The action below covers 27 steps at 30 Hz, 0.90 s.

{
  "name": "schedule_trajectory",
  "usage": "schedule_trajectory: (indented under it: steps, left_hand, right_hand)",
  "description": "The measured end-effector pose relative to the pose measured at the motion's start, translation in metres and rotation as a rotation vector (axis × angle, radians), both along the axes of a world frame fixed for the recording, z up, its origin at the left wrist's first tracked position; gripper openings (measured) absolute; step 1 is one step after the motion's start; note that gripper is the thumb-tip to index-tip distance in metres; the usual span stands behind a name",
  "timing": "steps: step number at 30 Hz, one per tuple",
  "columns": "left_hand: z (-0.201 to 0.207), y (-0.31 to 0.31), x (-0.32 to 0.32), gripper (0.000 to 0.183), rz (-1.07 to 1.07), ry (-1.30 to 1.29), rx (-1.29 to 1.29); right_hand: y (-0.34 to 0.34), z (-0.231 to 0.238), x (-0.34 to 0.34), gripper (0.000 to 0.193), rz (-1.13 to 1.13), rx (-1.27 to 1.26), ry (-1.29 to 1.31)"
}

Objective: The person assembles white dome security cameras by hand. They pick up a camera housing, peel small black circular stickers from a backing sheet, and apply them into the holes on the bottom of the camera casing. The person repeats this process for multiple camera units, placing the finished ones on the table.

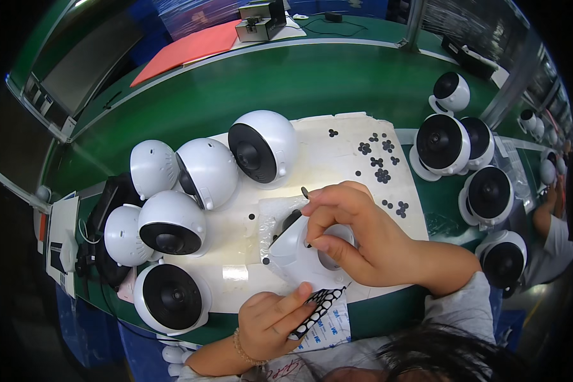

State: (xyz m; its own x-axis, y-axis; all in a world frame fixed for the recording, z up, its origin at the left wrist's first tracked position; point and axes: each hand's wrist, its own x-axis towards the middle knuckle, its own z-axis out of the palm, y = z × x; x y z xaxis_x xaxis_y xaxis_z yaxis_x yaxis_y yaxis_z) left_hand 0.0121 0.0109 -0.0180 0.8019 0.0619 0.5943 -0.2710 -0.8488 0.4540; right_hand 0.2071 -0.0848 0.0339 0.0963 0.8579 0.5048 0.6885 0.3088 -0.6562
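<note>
1. White plastic housing [299,261], partly covered by bubble wrap: it sits tilted on a pale cardboard sheet [321,156] over the green worktop.
2. Right hand [369,239]: over the housing's right side, a small black disc [305,191] at its index fingertip, thumb apart from that fingertip. I cannot tell whether the lower fingers grip the housing.
3. Left hand [267,325]: below the housing, holding a perforated black sheet [321,310], its thumb hidden.
4. Loose black discs [382,175] lie beyond the housing, to its right; globe-shaped cameras [207,172] crowd its left.
5. Risks: the disc, barely supported, could drop; the tilted housing could rock if pressed off-centre.
</note>
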Motion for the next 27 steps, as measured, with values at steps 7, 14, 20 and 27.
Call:
schedule_trajectory:
  steps: [7, 14, 20, 27]
  left_hand:
    - [0.001, 0.001, -0.002, 0.037, -0.022, 0.032, -0.007]
    - [0.005, 0.002, 0.001, 0.035, -0.022, 0.025, 0.007]
    - [0.003, 0.000, 0.002, 0.030, 0.002, -0.002, -0.009]
    - [-0.003, -0.005, 0.005, 0.029, 0.029, -0.074, -0.032]
  right_hand:
    - [0.001, -0.002, -0.001, 0.050, 0.006, 0.038, 0.027]
    - [-0.021, 0.003, -0.016, 0.031, -0.205, 0.126, -0.556]
    - [-0.041, -0.017, -0.012, 0.020, -0.141, 0.038, -0.130]
    - [-0.046, -0.025, -0.016, 0.006, -0.098, -0.086, 0.034]
